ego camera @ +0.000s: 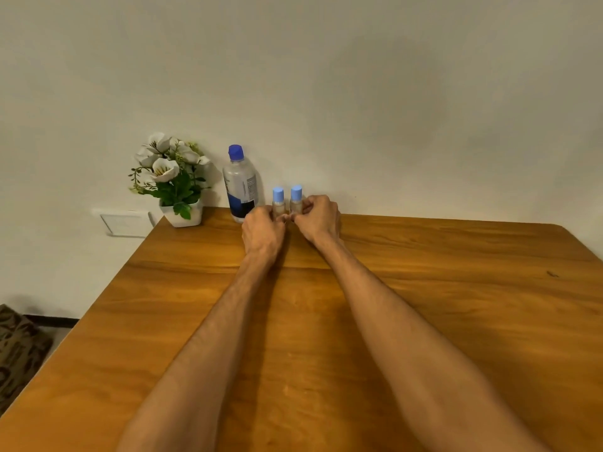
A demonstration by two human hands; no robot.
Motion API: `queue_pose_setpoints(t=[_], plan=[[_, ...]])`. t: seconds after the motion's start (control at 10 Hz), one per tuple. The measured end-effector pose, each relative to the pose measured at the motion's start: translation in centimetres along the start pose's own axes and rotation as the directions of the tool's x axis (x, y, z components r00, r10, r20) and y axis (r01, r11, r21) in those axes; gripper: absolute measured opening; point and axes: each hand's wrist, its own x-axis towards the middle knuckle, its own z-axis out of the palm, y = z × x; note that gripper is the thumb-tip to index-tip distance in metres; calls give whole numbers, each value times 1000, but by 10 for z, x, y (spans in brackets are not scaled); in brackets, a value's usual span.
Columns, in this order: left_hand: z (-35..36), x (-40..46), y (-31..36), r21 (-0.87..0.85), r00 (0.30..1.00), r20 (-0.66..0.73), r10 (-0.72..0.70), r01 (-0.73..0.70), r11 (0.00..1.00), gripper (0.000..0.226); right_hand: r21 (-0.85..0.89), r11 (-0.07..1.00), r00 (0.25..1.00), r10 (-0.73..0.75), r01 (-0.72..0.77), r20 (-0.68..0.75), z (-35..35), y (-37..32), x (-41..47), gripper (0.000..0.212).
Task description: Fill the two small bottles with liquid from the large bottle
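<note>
Two small clear bottles with light blue caps stand side by side at the far edge of the wooden table (pixel 424 305). My left hand (pixel 262 231) is closed around the left small bottle (pixel 278 199). My right hand (pixel 318 218) grips the right small bottle (pixel 296 197). Both caps are on, and the hands hide the bottles' lower parts. The large clear bottle (pixel 241 184), with a dark blue cap and a blue label, stands upright just left of them against the wall.
A white pot with white artificial flowers (pixel 171 181) sits at the table's far left corner, next to the large bottle. A wall socket plate (pixel 125 223) is behind the table's left edge. A patterned cushion (pixel 18 350) lies on the floor at left.
</note>
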Motion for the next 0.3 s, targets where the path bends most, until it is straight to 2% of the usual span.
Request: queue_pose_setpoints(t=[0.2, 0.3], plan=[[3, -11, -15, 27, 998, 26, -51, 50, 998, 23, -22, 999, 994, 44, -42, 103, 10, 7, -8, 28], [4, -33, -27, 6, 997, -13, -75, 75, 997, 29, -20, 998, 991, 59, -57, 122, 13, 21, -23, 35]])
